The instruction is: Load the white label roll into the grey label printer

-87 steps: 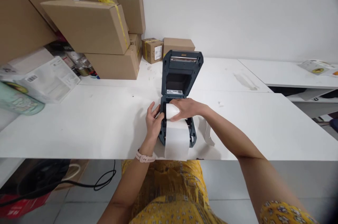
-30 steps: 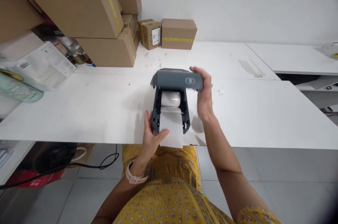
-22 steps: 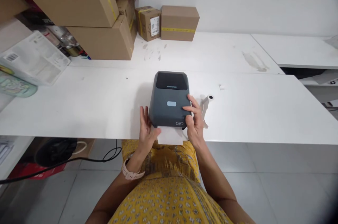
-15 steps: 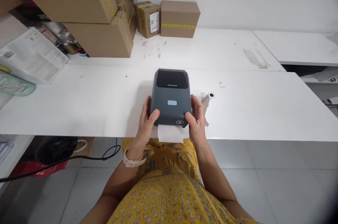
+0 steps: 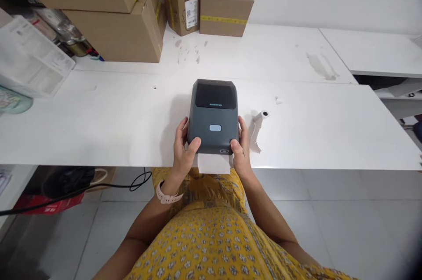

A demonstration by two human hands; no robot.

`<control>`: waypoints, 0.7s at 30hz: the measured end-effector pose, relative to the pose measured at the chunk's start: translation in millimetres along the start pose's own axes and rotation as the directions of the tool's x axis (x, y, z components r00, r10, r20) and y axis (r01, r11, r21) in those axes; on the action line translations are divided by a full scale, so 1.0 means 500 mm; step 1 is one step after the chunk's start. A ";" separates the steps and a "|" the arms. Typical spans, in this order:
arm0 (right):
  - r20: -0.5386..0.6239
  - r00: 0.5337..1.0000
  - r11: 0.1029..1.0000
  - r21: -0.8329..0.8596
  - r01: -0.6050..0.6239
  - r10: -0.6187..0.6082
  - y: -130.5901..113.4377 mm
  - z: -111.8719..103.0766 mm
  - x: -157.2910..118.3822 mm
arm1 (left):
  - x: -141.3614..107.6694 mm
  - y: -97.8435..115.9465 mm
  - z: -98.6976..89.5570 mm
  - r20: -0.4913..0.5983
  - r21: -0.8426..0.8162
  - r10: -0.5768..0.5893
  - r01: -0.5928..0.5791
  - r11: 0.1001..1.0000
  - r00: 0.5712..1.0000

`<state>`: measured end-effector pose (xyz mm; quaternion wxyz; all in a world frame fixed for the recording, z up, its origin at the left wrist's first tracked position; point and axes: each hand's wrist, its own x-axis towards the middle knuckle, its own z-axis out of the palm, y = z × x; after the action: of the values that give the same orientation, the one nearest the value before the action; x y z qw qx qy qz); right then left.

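Observation:
A dark blue-grey label printer (image 5: 213, 117) with a black window and a pale button is near the front edge of the white table. White paper (image 5: 213, 164) sticks out of its front and reaches over the table edge. My left hand (image 5: 185, 148) grips the printer's left side, thumb on the front corner. On the opposite side my right hand (image 5: 241, 146) holds it the same way, fingers along the wall and thumb on top. Just right of that hand lies a small paper roll (image 5: 263, 115) with a torn, unrolled tail.
Cardboard boxes (image 5: 112, 36) are stacked at the back left, with a taped carton (image 5: 226, 9) against the wall. A white package (image 5: 36, 58) lies at the left. Below the table on the left runs a black cable (image 5: 108, 187). A paper scrap (image 5: 278, 100) lies right of the printer.
The camera view has tilted slightly. My right hand has shifted a little left against the printer, and more of the paper roll's tail shows. Both hands keep their hold.

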<state>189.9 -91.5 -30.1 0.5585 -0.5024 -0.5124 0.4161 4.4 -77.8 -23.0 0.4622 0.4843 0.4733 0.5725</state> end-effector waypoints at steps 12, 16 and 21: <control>-0.031 0.886 0.814 -0.410 0.412 -0.463 -0.033 0.024 -0.010 | -0.167 0.021 0.002 0.154 0.070 -0.411 0.405 0.912 0.899; -0.013 0.872 0.800 -0.405 0.443 -0.490 -0.039 0.018 -0.005 | -0.134 0.038 0.036 0.183 0.022 -0.455 0.459 0.888 0.872; -0.001 0.854 0.784 -0.398 0.477 -0.520 -0.037 0.015 -0.002 | -0.136 0.057 0.044 0.195 -0.010 -0.426 0.436 0.900 0.883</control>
<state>181.5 -94.0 -12.3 0.5666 -0.4705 -0.6663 0.1166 31.2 -146.2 -1.1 0.6332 0.4060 0.5079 0.4197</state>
